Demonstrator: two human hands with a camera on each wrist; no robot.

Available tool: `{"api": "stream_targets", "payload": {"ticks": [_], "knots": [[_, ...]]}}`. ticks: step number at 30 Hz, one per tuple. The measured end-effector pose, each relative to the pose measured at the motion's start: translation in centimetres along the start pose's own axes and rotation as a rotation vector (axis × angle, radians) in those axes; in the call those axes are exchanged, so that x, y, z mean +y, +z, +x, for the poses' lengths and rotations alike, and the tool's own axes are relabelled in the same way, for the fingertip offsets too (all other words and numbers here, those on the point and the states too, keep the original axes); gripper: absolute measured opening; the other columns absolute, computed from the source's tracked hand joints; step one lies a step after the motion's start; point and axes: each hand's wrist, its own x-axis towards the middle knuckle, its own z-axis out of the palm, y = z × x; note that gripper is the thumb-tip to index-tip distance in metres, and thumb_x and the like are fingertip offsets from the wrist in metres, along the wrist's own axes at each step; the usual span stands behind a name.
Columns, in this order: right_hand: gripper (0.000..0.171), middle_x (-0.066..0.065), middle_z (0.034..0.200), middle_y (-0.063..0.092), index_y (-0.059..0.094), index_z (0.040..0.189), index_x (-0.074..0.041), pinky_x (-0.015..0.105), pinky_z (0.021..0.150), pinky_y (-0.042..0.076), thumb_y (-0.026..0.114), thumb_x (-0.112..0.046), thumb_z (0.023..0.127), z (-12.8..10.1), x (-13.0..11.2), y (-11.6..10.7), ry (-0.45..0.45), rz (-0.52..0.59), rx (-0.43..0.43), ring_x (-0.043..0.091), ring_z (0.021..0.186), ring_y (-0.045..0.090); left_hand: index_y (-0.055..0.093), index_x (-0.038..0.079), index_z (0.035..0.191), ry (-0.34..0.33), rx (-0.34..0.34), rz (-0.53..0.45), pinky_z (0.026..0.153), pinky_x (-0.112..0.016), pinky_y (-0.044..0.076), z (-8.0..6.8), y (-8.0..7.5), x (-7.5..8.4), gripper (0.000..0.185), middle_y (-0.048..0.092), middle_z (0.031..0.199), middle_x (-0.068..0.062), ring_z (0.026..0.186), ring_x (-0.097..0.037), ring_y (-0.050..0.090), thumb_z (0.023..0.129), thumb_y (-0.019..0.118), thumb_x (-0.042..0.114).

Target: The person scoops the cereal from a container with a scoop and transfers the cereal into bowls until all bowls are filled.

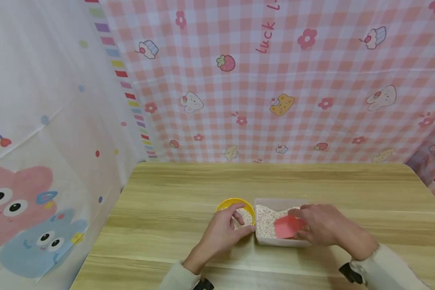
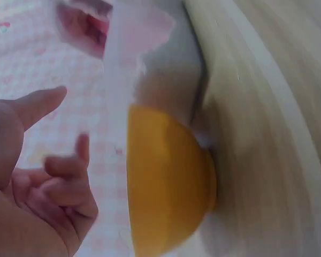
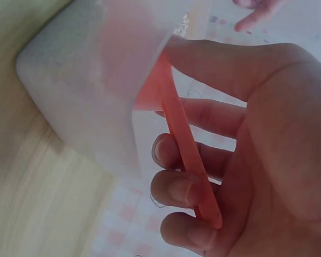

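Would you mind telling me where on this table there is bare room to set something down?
The wooden table is bare along the back by the checked curtain, and left of the yellow bowl. It is crowded at front centre: the left hand at the bowl, the right hand holding the pink scoop in the clear tub.

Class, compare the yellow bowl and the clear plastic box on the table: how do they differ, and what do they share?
The yellow bowl is round and opaque; the clear plastic box is rectangular and translucent. The bowl is smaller than the box. The left hand is at the bowl, while the right hand holds a red scoop in the box. Both hold pale grain and stand side by side.
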Motion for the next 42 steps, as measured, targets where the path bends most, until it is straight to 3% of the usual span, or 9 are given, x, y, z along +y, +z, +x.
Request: {"api": "stream_targets", "payload": {"ticks": [1, 4, 9, 14, 22, 30, 42], "knots": [[0.054, 0.006, 0.109, 0.068, 0.064, 0.128, -0.013, 0.048, 0.072, 0.054, 0.080, -0.035, 0.081, 0.1, 0.0, 0.0, -0.005, 0.014, -0.006, 0.021, 0.087, 0.064, 0.058, 0.005, 0.133, -0.016, -0.037, -0.010, 0.054, -0.019, 0.040, 0.0, 0.2, 0.2, 0.061, 0.062, 0.081, 0.007, 0.056, -0.006, 0.046, 0.082, 0.082, 0.028], [0.056, 0.008, 0.112, 0.068, 0.063, 0.129, -0.012, 0.051, 0.077, 0.053, 0.079, -0.037, 0.082, 0.2, 0.1, 0.2, -0.018, 0.052, -0.019, 0.025, 0.094, 0.065, 0.053, 0.004, 0.140, -0.046, -0.126, -0.014, 0.059, -0.018, 0.042, 0.0, 0.8, 0.6, 0.070, 0.060, 0.073, 0.014, 0.053, -0.002, 0.046, 0.083, 0.082, 0.031], [0.058, 0.011, 0.116, 0.068, 0.062, 0.131, -0.011, 0.054, 0.080, 0.053, 0.078, -0.039, 0.083, 0.3, 0.3, 0.4, -0.039, 0.078, -0.014, 0.030, 0.100, 0.065, 0.042, 0.000, 0.148, -0.038, -0.178, 0.010, 0.064, -0.018, 0.041, 0.2, 1.7, 1.0, 0.082, 0.058, 0.070, 0.014, 0.055, -0.002, 0.045, 0.083, 0.082, 0.031], [0.058, 0.015, 0.119, 0.067, 0.062, 0.132, -0.009, 0.057, 0.082, 0.052, 0.077, -0.038, 0.084, 0.6, 0.0, 0.7, -0.051, 0.090, 0.005, 0.036, 0.104, 0.065, 0.037, -0.001, 0.150, -0.058, -0.188, 0.021, 0.058, -0.018, 0.040, 0.5, 2.2, 0.9, 0.087, 0.056, 0.069, 0.014, 0.054, -0.003, 0.045, 0.083, 0.082, 0.030], [0.056, 0.018, 0.123, 0.066, 0.061, 0.132, -0.010, 0.058, 0.084, 0.052, 0.075, -0.039, 0.086, 0.9, -0.4, 1.1, -0.055, 0.104, 0.017, 0.038, 0.106, 0.065, 0.038, -0.003, 0.149, -0.056, -0.190, 0.058, 0.062, -0.018, 0.042, 0.8, 2.3, 1.0, 0.087, 0.055, 0.064, 0.015, 0.051, -0.002, 0.044, 0.082, 0.082, 0.030], [0.056, 0.017, 0.120, 0.067, 0.061, 0.131, -0.009, 0.051, 0.077, 0.055, 0.075, -0.039, 0.086, 1.3, -0.6, 1.6, -0.087, 0.128, 0.055, 0.029, 0.093, 0.068, 0.041, -0.005, 0.146, -0.022, -0.199, 0.059, 0.062, -0.017, 0.042, 1.0, 2.4, 0.8, 0.083, 0.055, 0.063, 0.014, 0.053, 0.000, 0.045, 0.082, 0.082, 0.029], [0.057, 0.013, 0.111, 0.069, 0.061, 0.130, -0.008, 0.046, 0.069, 0.054, 0.075, -0.040, 0.086, 1.6, -0.7, 2.8, -0.123, 0.077, 0.155, 0.024, 0.084, 0.067, 0.043, -0.007, 0.144, -0.009, -0.194, 0.076, 0.065, -0.015, 0.043, 1.2, 2.4, 0.9, 0.083, 0.054, 0.060, 0.015, 0.052, 0.003, 0.044, 0.080, 0.084, 0.027]]}}
